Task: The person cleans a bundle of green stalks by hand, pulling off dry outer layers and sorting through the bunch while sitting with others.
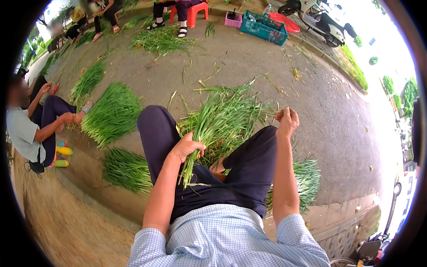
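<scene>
One bunch in the left hand, heaps of greens on every side

The left hand (189, 147) grasps one bunch (208, 122) of long, chive-like green stalks, fingers wrapped around its lower part. The bunch slants over the lap between two bent knees, paler ends toward the waist, leafy tips pointing away. The right hand (288, 121) is raised beyond the right knee, well apart from the bunch, its thumb and fingers bent together; I cannot tell whether a thin stalk is pinched there.

One loose, tangled pile (244, 118) of the same greens lies on the pavement (342, 133) between and beyond the knees. Three tidier heaps are close by: a large heap (113, 113) ahead of the left knee, a second heap (126, 171) beside the left leg, and a third heap (308, 180) beside the right leg, partly hidden by the forearm. Farther off are a narrow heap (89, 80) at the left and a scattered pile (162, 41) near a sitter's two sandalled feet.

That sitter uses one red stool (194, 15). Nearby stand one pink basket (233, 19), one teal crate (264, 32) with contents too small to tell, and one red basin (284, 21) just behind the crate. One co-worker in a pale shirt (24, 133) sits at the left, two hands close together.
</scene>
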`<control>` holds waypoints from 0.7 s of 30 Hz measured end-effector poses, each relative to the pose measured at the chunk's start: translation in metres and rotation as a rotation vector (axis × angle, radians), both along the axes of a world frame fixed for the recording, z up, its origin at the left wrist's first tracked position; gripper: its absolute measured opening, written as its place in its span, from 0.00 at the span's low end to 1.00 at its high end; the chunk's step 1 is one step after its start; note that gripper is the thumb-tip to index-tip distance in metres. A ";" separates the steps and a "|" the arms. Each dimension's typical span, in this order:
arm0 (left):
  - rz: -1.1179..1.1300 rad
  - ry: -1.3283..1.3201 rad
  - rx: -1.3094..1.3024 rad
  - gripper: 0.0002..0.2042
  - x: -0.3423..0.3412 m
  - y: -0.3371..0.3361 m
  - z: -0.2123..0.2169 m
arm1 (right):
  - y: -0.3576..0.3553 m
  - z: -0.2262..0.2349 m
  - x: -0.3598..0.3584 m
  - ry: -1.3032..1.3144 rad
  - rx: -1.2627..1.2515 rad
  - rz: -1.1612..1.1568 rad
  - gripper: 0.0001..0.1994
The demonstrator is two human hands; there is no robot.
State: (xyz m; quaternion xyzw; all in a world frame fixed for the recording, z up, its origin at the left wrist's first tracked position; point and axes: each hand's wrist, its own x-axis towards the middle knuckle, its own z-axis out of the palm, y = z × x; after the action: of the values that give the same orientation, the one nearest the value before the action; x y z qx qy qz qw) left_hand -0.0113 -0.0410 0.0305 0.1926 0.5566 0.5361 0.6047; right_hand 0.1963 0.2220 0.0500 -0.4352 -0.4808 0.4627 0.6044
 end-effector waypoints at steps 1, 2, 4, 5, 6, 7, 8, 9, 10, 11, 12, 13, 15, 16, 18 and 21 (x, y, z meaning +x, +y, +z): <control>0.005 0.000 0.002 0.21 0.001 -0.001 0.000 | 0.000 0.000 0.004 0.003 0.021 0.023 0.07; 0.007 0.002 0.005 0.22 0.001 0.000 0.001 | -0.001 0.002 0.008 0.009 0.043 0.044 0.06; 0.022 0.007 -0.003 0.22 -0.001 -0.002 -0.001 | -0.029 0.002 0.004 -0.299 0.029 0.208 0.04; 0.018 0.002 0.003 0.23 -0.001 -0.001 -0.002 | -0.048 -0.004 -0.001 -0.342 -0.048 0.273 0.05; 0.007 -0.001 0.008 0.23 0.000 0.001 -0.001 | -0.060 -0.026 -0.002 -0.536 0.002 0.375 0.04; 0.001 -0.001 0.010 0.23 0.000 0.002 0.000 | -0.072 -0.048 -0.006 -0.727 0.078 0.479 0.04; -0.004 -0.012 0.006 0.22 0.000 0.003 0.002 | -0.085 -0.070 -0.009 -0.894 0.173 0.571 0.06; -0.006 -0.022 0.008 0.22 0.001 0.002 0.001 | -0.100 -0.078 -0.015 -1.034 0.232 0.779 0.11; -0.016 -0.029 0.011 0.22 0.001 0.002 0.002 | -0.106 -0.096 -0.019 -1.063 0.180 0.864 0.14; -0.011 -0.037 0.012 0.23 -0.001 0.001 -0.001 | -0.112 -0.085 -0.029 -1.028 0.166 0.887 0.15; -0.019 -0.044 0.023 0.22 -0.001 0.000 -0.004 | -0.113 -0.074 -0.036 -0.947 0.158 0.833 0.16; -0.006 -0.036 0.024 0.21 -0.003 0.000 -0.006 | -0.111 -0.062 -0.045 -0.867 0.150 0.777 0.17; 0.014 -0.034 0.028 0.21 -0.002 0.000 -0.004 | -0.110 -0.039 -0.062 -0.689 -0.097 0.780 0.19; 0.000 -0.041 0.015 0.21 -0.001 0.001 -0.007 | -0.109 -0.045 -0.068 -0.644 0.024 0.736 0.19; 0.001 -0.042 -0.002 0.22 -0.001 0.001 -0.005 | -0.114 -0.035 -0.083 -0.745 0.058 0.750 0.20; 0.007 -0.044 -0.005 0.23 -0.001 0.001 -0.004 | -0.118 -0.040 -0.096 -0.803 0.114 0.725 0.17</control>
State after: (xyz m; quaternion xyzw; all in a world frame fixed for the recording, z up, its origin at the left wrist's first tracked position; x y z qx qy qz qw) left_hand -0.0122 -0.0399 0.0262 0.1773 0.5451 0.5410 0.6154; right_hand 0.1000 0.1041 0.0098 -0.3504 -0.8176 0.4121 0.1975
